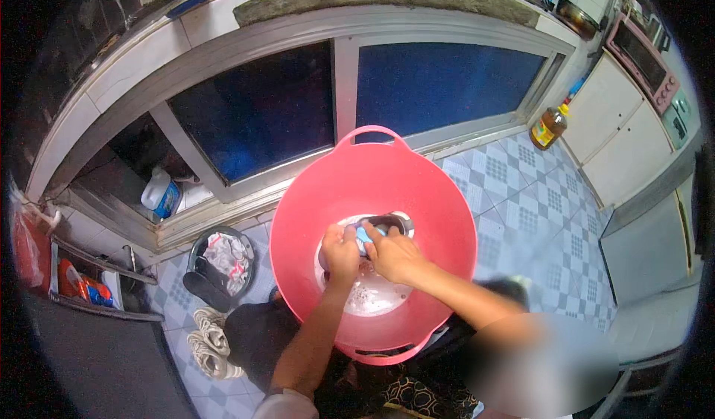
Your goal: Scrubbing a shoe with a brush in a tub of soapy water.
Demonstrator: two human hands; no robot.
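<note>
A large pink plastic tub [374,179] with two handles stands in front of me, with whitish, dirty water [380,299] at its bottom. Both hands are down inside it. My left hand [341,251] grips the left side of a dark item, perhaps a shoe. My right hand [391,251] presses a light blue thing [370,234], possibly a cloth or a brush, against the dark item [391,222]. Fingers cover much of both, so their exact kind cannot be told.
Left of the tub, a dark basin [249,276] holds crumpled white fabric [226,257]; a dark shoe or slipper [206,290] leans at it. Beige laced shoes [212,346] lie nearby. An oil bottle [549,127] stands by the white cabinet [620,128], and a jug [161,193] inside the low cupboard.
</note>
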